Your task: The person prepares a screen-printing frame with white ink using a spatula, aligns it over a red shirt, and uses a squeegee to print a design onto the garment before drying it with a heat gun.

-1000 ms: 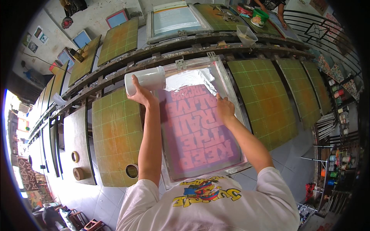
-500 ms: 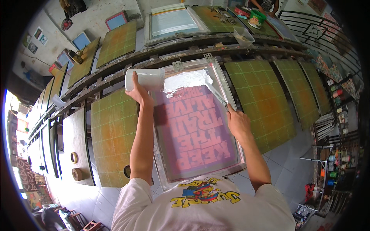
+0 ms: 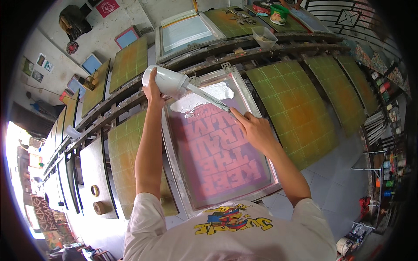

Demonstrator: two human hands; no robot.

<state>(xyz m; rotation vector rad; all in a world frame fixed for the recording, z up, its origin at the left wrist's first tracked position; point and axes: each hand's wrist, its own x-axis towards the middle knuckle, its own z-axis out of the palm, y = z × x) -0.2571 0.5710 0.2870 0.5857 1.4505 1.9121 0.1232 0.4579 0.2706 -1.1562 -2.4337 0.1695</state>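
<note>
My left hand (image 3: 153,89) grips a white plastic tub (image 3: 170,81), tilted on its side with its mouth toward the right. My right hand (image 3: 248,124) is closed on a long flat spatula (image 3: 207,96), whose white-smeared far end reaches into the tub's mouth. Below both lies a framed printing screen (image 3: 172,152) with pink block lettering on a purple-grey mesh. A thick patch of white ink (image 3: 222,90) covers the upper part of the mesh, under the tub and blade.
Green gridded platens (image 3: 289,111) flank the screen and line a rail behind it. Farther back are another framed screen (image 3: 187,32), a clear container (image 3: 264,38), a green bucket (image 3: 278,12) and a co-worker's hand (image 3: 296,6). Tape rolls (image 3: 99,208) lie on a pale board at left.
My left hand has raised and tilted the tub further. My right hand, closed on the spatula, has moved left and up, bringing the blade from the screen into the tub's mouth.
</note>
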